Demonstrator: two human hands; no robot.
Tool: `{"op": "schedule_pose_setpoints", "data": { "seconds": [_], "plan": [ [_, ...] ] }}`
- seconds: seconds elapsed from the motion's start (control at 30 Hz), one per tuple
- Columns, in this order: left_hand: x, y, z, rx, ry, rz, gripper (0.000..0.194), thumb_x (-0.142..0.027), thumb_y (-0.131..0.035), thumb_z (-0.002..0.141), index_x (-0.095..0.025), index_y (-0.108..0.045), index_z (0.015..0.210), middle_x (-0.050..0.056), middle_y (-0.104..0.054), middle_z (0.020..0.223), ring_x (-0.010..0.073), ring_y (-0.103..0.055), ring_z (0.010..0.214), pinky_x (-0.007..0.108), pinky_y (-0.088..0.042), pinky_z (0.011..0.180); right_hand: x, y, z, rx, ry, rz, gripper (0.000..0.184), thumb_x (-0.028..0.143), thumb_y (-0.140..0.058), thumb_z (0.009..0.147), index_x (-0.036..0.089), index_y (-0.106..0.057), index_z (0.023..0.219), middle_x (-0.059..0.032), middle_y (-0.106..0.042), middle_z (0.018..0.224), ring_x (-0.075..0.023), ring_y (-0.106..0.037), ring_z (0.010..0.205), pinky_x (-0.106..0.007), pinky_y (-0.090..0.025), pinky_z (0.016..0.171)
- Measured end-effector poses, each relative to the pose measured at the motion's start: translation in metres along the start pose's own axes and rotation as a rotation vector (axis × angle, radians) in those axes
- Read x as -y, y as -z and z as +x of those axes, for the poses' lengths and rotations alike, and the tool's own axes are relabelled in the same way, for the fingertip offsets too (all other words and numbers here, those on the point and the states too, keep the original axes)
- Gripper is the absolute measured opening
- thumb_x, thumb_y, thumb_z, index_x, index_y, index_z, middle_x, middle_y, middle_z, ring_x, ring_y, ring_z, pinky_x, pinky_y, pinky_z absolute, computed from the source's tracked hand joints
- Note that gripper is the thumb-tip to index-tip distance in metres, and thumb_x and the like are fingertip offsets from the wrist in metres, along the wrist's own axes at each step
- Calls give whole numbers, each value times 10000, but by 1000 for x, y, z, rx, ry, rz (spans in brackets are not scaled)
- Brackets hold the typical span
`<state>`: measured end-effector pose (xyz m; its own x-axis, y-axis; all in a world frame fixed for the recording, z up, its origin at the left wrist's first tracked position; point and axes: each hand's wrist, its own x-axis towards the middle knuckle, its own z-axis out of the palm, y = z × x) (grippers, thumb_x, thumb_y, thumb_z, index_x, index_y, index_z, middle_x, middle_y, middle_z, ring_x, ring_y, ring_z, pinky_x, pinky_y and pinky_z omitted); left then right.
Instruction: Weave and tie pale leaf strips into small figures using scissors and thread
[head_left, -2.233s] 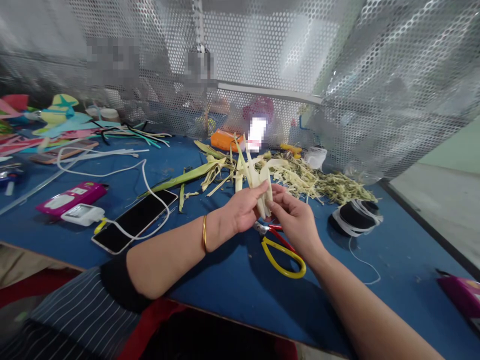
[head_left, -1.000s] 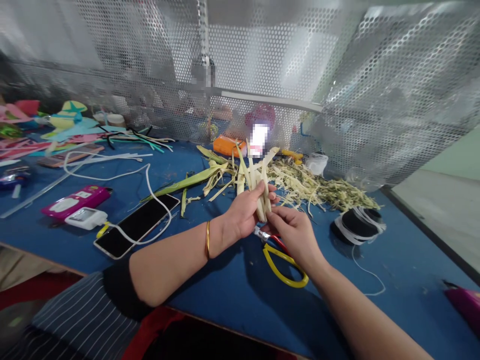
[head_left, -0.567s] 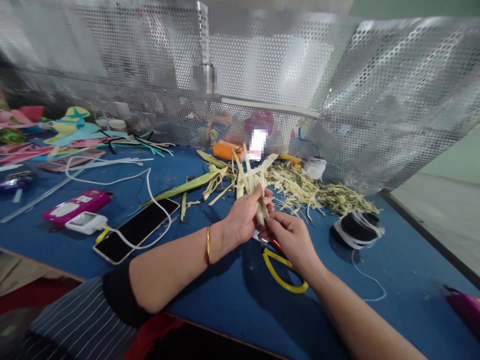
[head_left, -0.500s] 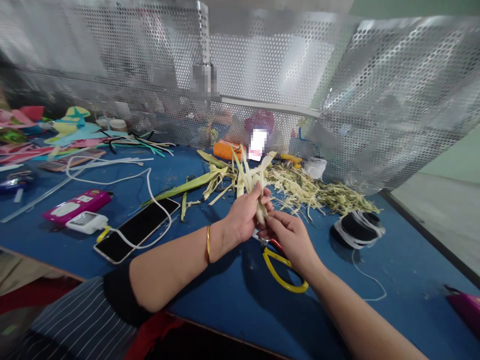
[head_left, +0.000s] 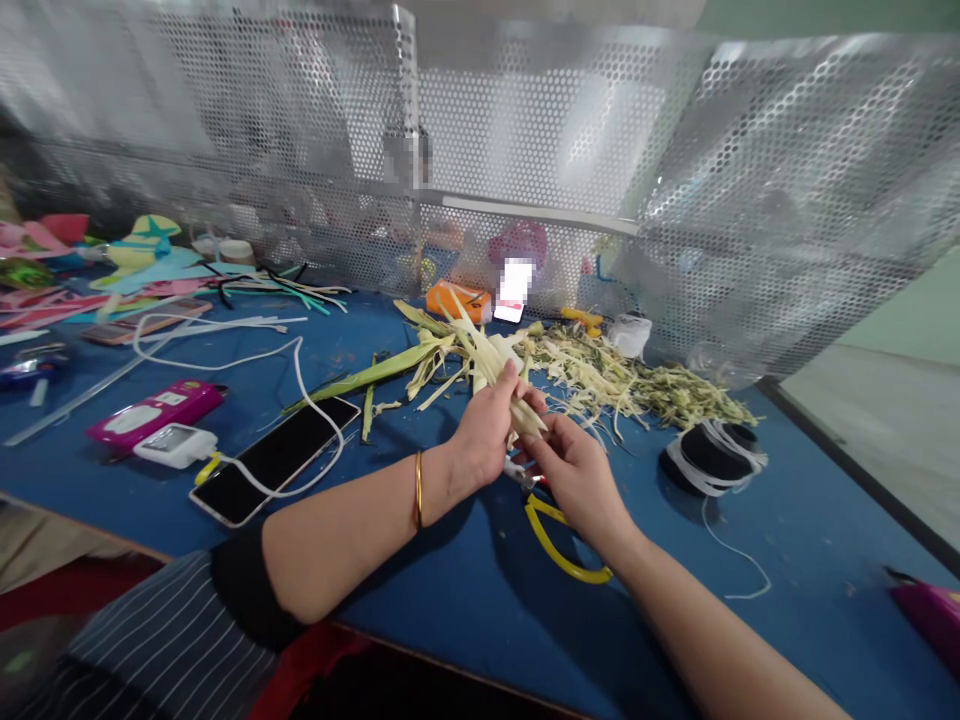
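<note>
Our left hand (head_left: 489, 428) closes around pale, flat husk strips (head_left: 487, 355), our right hand (head_left: 576, 468) pinches their ends, and slack pressure could splay them.

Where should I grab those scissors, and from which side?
Probably by the yellow loop, coming from the near side of the table. It is wide and sticks out that way, while the metal part points toward the left hand and the right hand covers some of the red handle.
</note>
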<state>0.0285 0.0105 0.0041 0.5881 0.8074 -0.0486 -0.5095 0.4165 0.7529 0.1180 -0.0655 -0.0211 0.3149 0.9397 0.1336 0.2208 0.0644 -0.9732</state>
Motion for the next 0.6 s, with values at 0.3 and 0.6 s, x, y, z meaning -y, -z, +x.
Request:
{"op": "schedule_pose_setpoints", "data": {
  "seconds": [0.3,0.6],
  "plan": [
    [0,-1,-2,-124,-105,53,441,-543,-616,812,-178,-439,638,12,-585,715,86,-527,549,214,-392,488,7,-3,-3,-96,108,90,281,402,-664,808,209,-570,988,25,-625,662,-158,-617,615,-278,-492,600],
    [12,-2,-5,-100,-155,70,461,-574,-658,757,-176,-471,620,28,-615,746,100,-541,613,215,-424,555,9,2,-2,-238,136,73,198,369,-636,829,187,-703,865,21,-618,591,-122,-561,549,-242,-469,557]
  ]
}}
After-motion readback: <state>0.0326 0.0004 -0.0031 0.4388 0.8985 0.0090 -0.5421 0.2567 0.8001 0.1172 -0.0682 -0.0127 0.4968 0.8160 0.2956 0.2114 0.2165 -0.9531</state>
